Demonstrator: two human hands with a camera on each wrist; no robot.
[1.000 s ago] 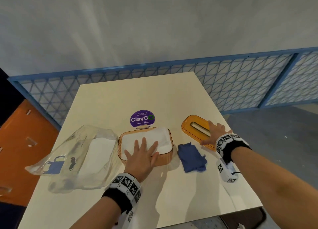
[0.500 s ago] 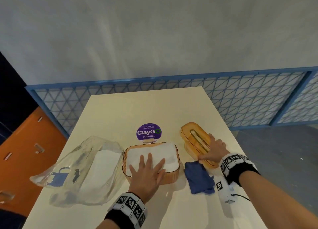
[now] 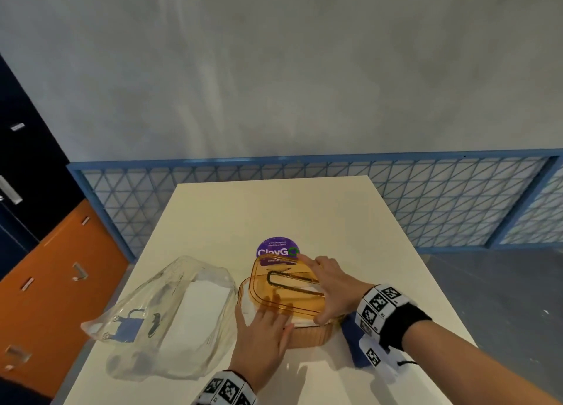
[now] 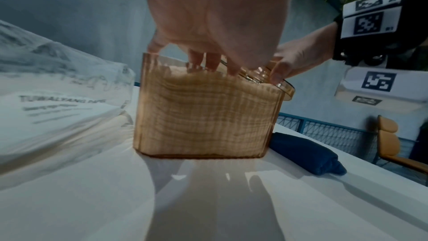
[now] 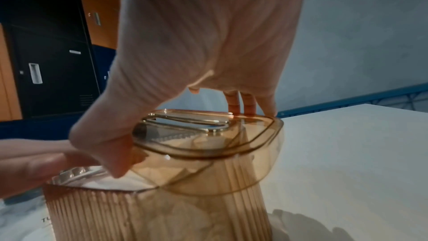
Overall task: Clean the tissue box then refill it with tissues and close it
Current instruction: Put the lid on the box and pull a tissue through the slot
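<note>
Amber lid (image 3: 286,289), pinched in our right hand (image 3: 332,289), hangs tilted just above the tissue box (image 3: 304,334), long axes nearly aligned, while our flat left hand (image 3: 262,334) presses the tissues (image 3: 254,316).

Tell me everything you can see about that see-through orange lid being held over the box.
The lid looks like clear amber plastic, rounded at the corners, with a long oval slot in its top and a deep skirt around the edge. The right hand grips it, thumb at the near edge, fingers at the far edge. It sits tilted and skewed over the ribbed amber tissue box, not yet seated. White tissues show beneath it.
</note>
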